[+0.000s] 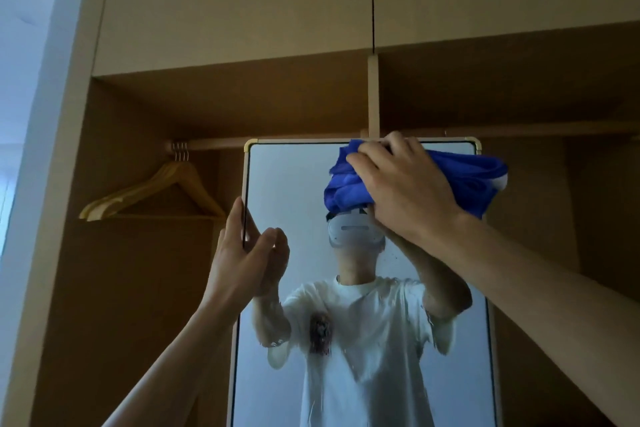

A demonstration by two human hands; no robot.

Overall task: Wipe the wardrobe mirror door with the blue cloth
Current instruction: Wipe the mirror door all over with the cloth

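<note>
Our right hand [408, 191] clutches the blue cloth [346, 184] against the mirror door [294, 177] at its top edge; our left hand [239, 253] grips its left edge. Wooden hangers [166, 191] hang inside the wardrobe [242, 104].

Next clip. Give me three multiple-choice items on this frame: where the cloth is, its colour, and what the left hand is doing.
1. Where on the mirror is the cloth?
A. Top right part. B. Bottom left corner. C. Middle of the left edge.
2. What colour is the cloth?
A. Red. B. Blue. C. Green.
3. What is the left hand doing?
A. Hanging loose. B. Holding a spray bottle. C. Holding the mirror's left edge.
Answers: 1 A, the right hand presses it just under the top of the frame; 2 B, it is plainly blue; 3 C, it clasps the frame there.
</note>
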